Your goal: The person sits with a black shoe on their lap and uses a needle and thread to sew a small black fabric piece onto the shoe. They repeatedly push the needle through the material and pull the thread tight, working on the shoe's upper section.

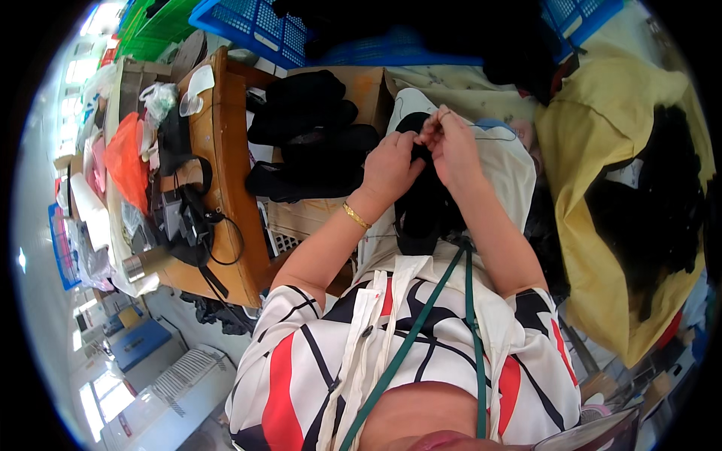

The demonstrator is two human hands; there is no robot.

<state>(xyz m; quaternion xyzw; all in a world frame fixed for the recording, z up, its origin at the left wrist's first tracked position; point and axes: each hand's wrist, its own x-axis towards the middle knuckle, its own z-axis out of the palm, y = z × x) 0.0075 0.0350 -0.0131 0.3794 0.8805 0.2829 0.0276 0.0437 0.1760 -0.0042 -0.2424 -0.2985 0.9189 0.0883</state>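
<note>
On the white cloth point(511, 177) over my lap lies a long black fabric piece point(417, 214), its far end rounded. My left hand point(391, 167) is closed, with thumb and fingers pinching the fabric near its far end. Close beside it, almost fingertip to fingertip, my right hand point(453, 148) is pinched too. What sits between those right fingertips is too small to make out. A thin dark thread point(492, 126) curves out to the right of that hand. The fingers partly hide the fabric.
Black fabric pieces point(312, 139) are stacked on a cardboard box point(301, 218) at left, beside a wooden table point(226, 128) with bags and a black strap. A blue plastic basket point(259, 30) holding black material stands ahead. A yellow sack point(579, 120) with black material stands at right.
</note>
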